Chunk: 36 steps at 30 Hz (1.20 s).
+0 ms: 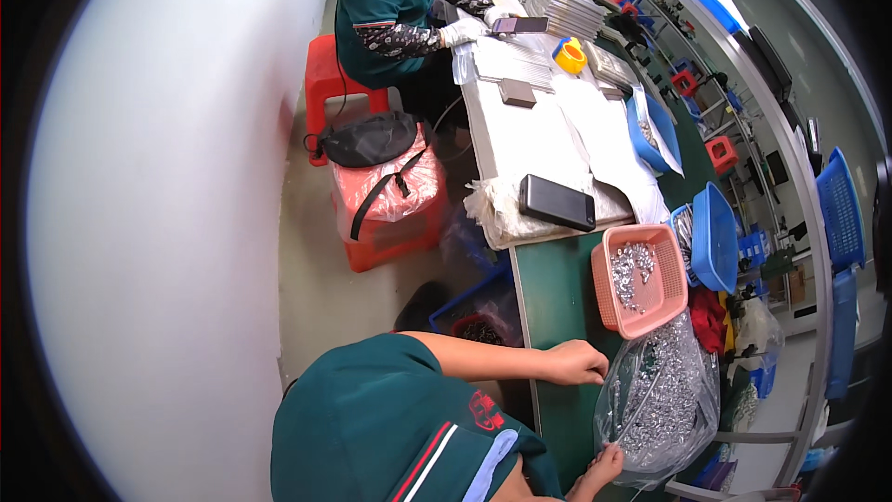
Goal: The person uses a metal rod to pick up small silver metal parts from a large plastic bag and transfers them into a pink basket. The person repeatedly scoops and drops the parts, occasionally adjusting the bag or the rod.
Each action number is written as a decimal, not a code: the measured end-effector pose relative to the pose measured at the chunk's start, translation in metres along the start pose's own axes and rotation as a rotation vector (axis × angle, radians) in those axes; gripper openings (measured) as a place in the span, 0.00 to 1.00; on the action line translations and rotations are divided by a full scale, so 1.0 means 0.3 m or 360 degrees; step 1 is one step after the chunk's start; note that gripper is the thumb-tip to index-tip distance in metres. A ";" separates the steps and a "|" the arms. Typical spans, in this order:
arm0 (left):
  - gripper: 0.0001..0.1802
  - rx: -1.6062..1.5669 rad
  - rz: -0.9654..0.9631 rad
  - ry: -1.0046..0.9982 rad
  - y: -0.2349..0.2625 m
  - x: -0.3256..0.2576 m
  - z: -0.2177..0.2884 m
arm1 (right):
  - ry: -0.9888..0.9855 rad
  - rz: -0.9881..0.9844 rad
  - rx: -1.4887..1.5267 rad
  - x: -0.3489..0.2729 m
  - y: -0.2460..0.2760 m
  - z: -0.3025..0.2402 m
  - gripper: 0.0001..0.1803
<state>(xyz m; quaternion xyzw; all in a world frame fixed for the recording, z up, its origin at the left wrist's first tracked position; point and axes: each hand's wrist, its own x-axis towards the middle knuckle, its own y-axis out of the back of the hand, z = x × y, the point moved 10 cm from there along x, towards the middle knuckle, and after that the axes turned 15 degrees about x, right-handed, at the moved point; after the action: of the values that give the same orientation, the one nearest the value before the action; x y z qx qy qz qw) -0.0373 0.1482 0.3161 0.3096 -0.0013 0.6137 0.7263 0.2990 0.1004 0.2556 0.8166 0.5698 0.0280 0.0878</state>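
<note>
A clear plastic bag [662, 400] full of small shiny metal parts lies on the green tabletop [557, 288]. My left hand [576, 363] pinches the bag's edge on its near upper side, my arm in a short green sleeve reaching across the table edge. My right hand [602, 468] grips the bag's lower corner near the bottom of the view. Just beyond the bag stands a pink plastic basket [641, 316] with more of the same metal parts inside.
A black phone [556, 202] lies on white sheets [530, 144] farther along the table. Blue baskets [714, 237] stand beyond the pink one. A co-worker in white gloves [462, 32] sits at the far end by a red stool [325, 79]. An orange crate holding a black bag [372, 139] stands in the aisle.
</note>
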 end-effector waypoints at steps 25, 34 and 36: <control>0.09 -0.0105 0.0073 -0.0114 0.076 -0.078 -0.103 | -0.0092 0.0142 0.0163 0.036 0.093 0.081 0.16; 0.09 -0.0145 0.0069 -0.0113 0.082 -0.080 -0.100 | -0.0162 0.0235 0.0189 0.030 0.096 0.085 0.15; 0.08 -0.0154 0.0086 -0.0112 0.077 -0.078 -0.110 | -0.0155 0.0225 0.0201 0.034 0.096 0.086 0.16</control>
<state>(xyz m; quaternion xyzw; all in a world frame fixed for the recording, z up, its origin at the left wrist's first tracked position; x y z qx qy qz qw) -0.0760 0.1435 0.2909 0.2952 -0.0649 0.6210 0.7232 0.3330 0.0974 0.2349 0.8590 0.5065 -0.0417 0.0617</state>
